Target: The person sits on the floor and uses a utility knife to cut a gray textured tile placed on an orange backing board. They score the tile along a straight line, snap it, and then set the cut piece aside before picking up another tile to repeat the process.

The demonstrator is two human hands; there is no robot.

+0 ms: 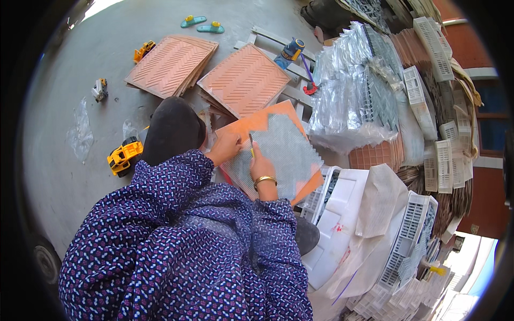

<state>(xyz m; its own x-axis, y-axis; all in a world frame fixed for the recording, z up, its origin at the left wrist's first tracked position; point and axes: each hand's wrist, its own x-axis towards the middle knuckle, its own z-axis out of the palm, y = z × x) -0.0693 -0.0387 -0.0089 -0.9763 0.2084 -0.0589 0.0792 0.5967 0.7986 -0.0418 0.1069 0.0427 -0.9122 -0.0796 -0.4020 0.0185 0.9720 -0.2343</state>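
Observation:
A grey mosaic tile sheet (289,155) with stepped, jagged edges lies over an orange board (278,111), tilted in front of me. My right hand (262,165), with a gold bangle at the wrist, is closed around a small knife (251,142) with a yellow handle. Its thin dark blade points away from me, over the left part of the sheet. My left hand (226,148) rests at the left edge of the sheet and board, fingers curled inward. What those fingers pinch, if anything, cannot be made out.
Two stacks of orange ribbed panels (174,64) (246,80) lie ahead. Plastic-wrapped sheets (353,85) and white crates (409,241) crowd the right. A blue tool (290,52) stands behind the panels. Yellow toy trucks (124,155) and teal slippers (210,28) are on the floor.

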